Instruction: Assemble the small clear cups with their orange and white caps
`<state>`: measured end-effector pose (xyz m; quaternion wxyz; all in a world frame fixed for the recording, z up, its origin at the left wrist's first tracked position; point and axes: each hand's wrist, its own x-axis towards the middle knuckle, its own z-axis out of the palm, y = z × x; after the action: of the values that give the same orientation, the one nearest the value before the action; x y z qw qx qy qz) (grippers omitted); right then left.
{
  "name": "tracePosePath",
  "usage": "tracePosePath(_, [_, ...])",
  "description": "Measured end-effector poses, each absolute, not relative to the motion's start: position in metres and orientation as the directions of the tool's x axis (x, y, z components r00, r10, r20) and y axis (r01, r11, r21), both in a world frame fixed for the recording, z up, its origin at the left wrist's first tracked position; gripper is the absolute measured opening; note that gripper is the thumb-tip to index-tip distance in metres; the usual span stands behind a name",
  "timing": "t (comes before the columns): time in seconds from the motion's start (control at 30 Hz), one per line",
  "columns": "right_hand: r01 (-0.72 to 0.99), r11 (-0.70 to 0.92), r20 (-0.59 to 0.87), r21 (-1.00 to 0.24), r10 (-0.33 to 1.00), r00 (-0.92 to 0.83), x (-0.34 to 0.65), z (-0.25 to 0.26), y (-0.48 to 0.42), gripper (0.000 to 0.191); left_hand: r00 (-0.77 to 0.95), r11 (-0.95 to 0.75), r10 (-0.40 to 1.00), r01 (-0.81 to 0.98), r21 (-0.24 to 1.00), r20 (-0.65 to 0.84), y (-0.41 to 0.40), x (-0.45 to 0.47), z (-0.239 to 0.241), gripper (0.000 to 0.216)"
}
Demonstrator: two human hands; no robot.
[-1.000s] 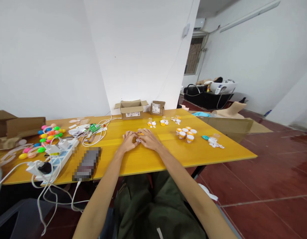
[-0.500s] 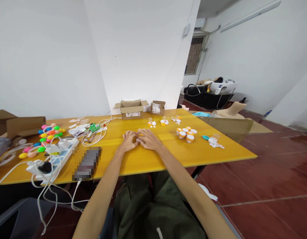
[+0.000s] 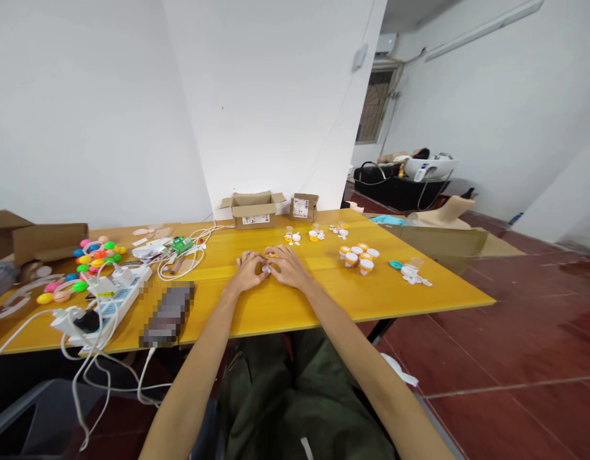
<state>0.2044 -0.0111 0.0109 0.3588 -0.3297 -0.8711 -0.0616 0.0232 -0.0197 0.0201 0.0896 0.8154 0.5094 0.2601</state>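
My left hand point(image 3: 247, 271) and my right hand point(image 3: 288, 269) rest together on the yellow table point(image 3: 285, 306), fingers curled and meeting over a small orange and white piece point(image 3: 267, 264). Both hands pinch at it; most of it is hidden by my fingers. A cluster of small orange jars with white lids point(image 3: 358, 256) stands to the right of my right hand. More small orange and white parts point(image 3: 315, 235) lie farther back.
Two open cardboard boxes point(image 3: 253, 210) sit at the table's back edge. To the left lie white cables point(image 3: 184, 255), a power strip point(image 3: 113, 301), a dark blurred device point(image 3: 168, 314) and colourful plastic eggs point(image 3: 94, 253). White bits and a teal ring point(image 3: 409, 271) lie at the right.
My hands stay together at the same spot, with only slight finger movement. At the far left edge a grey shape has shifted a little.
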Motion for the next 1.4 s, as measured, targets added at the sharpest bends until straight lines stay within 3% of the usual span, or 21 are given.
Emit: tracePosePath(1.4, [0.592, 0.770, 0.606, -0.238, 0.594, -0.529, 0.2020, 0.0087, -0.0097, 0.014, 0.357, -0.469, 0.877, 0.779, 0.416, 0.320, -0.0212, 0.0232, 0.0219, 0.016])
